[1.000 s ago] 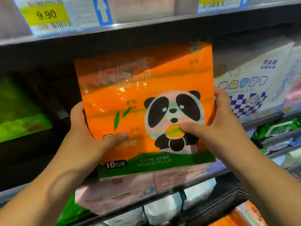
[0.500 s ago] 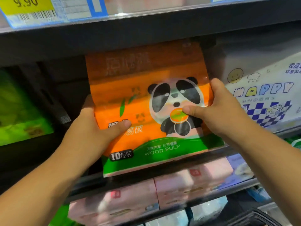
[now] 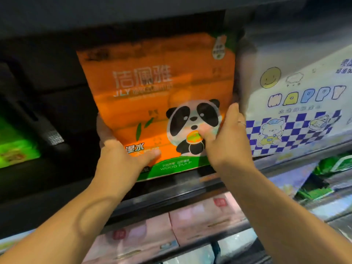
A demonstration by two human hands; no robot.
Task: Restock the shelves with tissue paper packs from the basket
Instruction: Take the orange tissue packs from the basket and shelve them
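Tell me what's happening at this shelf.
A person grips an orange panda-print tissue pack with both hands: the left hand on its lower left edge, the right hand on its right edge. The pack stands upright at the front lip of the shelf, next to a white HAPPY tissue pack, not yet let go.

Glossy plastic film wraps the orange tissue pack (image 3: 152,103); dark matt shelf (image 3: 171,189)

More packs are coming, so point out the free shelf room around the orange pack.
Free: the dark stretch left of the orange panda pack, up to the green pack. Crowded: on its right the white HAPPY pack sits close, the right hand between them; pink packs fill the shelf below.
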